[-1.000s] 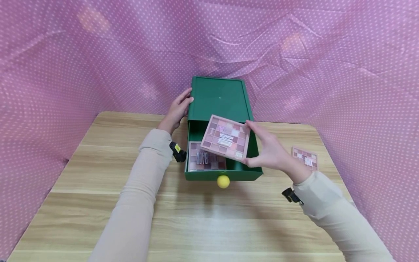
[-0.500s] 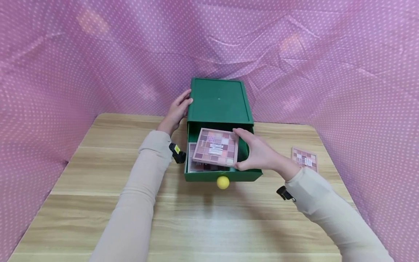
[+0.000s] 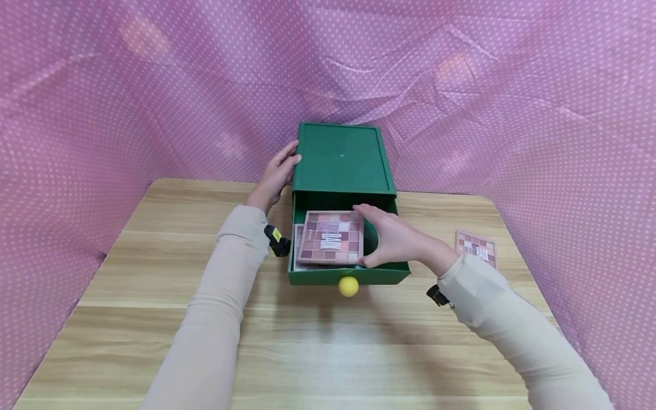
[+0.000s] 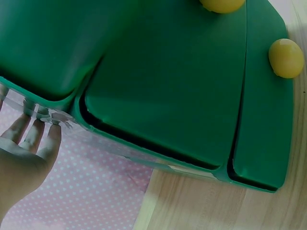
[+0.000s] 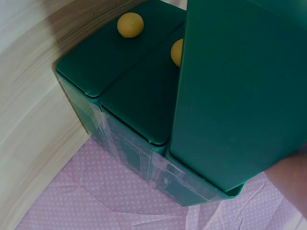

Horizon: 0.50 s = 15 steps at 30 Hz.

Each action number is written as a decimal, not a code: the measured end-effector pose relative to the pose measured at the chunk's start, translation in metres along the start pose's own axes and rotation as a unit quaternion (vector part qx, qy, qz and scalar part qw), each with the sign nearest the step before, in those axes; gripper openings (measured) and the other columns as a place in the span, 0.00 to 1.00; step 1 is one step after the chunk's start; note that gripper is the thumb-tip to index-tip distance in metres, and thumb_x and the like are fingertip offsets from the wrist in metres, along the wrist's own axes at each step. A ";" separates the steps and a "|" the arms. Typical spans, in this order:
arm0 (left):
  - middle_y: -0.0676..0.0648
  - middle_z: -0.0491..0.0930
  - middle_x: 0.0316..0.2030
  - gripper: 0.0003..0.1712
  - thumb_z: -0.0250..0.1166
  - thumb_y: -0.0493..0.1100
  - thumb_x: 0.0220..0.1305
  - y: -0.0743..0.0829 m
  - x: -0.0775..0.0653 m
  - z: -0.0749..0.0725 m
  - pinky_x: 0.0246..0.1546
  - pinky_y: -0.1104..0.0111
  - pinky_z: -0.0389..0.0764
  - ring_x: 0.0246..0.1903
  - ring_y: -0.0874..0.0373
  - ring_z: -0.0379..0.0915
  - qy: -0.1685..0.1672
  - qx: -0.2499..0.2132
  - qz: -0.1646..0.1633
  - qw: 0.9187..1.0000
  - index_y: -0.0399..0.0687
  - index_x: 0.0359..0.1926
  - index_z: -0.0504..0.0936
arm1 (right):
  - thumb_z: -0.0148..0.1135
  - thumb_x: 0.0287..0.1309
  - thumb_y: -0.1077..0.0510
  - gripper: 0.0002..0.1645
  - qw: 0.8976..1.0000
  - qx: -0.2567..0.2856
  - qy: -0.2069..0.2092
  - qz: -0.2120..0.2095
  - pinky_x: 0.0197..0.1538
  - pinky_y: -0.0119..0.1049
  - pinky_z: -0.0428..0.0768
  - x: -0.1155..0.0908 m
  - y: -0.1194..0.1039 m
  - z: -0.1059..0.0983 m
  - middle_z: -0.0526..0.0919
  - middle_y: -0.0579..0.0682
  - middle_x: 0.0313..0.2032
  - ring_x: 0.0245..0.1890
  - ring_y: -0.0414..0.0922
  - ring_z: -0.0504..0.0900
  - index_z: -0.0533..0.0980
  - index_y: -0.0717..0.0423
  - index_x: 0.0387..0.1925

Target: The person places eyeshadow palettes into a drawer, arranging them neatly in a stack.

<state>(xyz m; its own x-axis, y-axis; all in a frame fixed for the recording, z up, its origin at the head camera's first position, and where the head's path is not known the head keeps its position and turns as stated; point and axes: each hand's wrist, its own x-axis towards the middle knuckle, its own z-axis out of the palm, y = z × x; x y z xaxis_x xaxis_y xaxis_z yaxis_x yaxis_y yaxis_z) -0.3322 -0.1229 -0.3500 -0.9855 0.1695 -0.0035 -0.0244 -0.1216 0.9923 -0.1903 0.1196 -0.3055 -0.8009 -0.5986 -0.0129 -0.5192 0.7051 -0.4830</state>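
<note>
A green drawer cabinet (image 3: 342,156) has its top drawer (image 3: 312,278) pulled out, with a round yellow knob (image 3: 349,286) in front. Inside the drawer, the thumb and fingers of my right hand (image 3: 400,239) hold a pink eyeshadow palette (image 3: 332,238) by its right edge. It overlaps a second eyeshadow palette (image 3: 298,234), mostly covered, at the drawer's left. My left hand (image 3: 275,177) rests its fingertips against the cabinet's left side; the left wrist view shows those fingers (image 4: 33,136) extended against it. In the right wrist view the drawer hides the held palette.
Another eyeshadow palette (image 3: 476,247) lies on the wooden table (image 3: 333,353) at the right, partly behind the right forearm. Two more green drawers (image 5: 139,96) with yellow knobs are closed below the open one. Pink dotted cloth (image 3: 230,85) surrounds the table.
My right hand has carried the palette left and down into the drawer, turning it straighter over the other palette. The left hand has stayed on the cabinet's side.
</note>
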 end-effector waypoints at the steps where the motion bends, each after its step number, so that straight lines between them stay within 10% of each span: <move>1: 0.54 0.60 0.58 0.25 0.51 0.46 0.62 0.000 0.000 0.000 0.36 0.67 0.70 0.44 0.54 0.67 0.000 0.000 0.000 1.000 0.61 0.61 0.61 | 0.68 0.29 0.51 0.56 1.000 0.000 -0.005 0.000 0.55 0.44 0.59 0.001 0.000 0.000 0.55 0.60 0.60 0.59 0.50 0.55 0.52 0.65 0.61; 15: 0.53 0.60 0.57 0.25 0.51 0.46 0.62 -0.001 0.001 -0.001 0.32 0.69 0.71 0.42 0.54 0.68 0.000 -0.001 0.004 1.000 0.61 0.61 0.61 | 0.72 0.31 0.46 0.58 0.998 -0.012 -0.056 -0.029 0.54 0.40 0.62 0.009 -0.001 0.008 0.60 0.57 0.57 0.55 0.48 0.60 0.52 0.66 0.60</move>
<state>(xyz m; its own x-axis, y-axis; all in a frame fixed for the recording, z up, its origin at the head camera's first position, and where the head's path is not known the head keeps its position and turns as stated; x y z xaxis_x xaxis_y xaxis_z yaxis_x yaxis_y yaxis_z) -0.3331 -0.1234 -0.3507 -0.9856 0.1693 0.0041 -0.0172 -0.1244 0.9921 -0.1952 0.1106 -0.3120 -0.7316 -0.6766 -0.0840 -0.5718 0.6759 -0.4649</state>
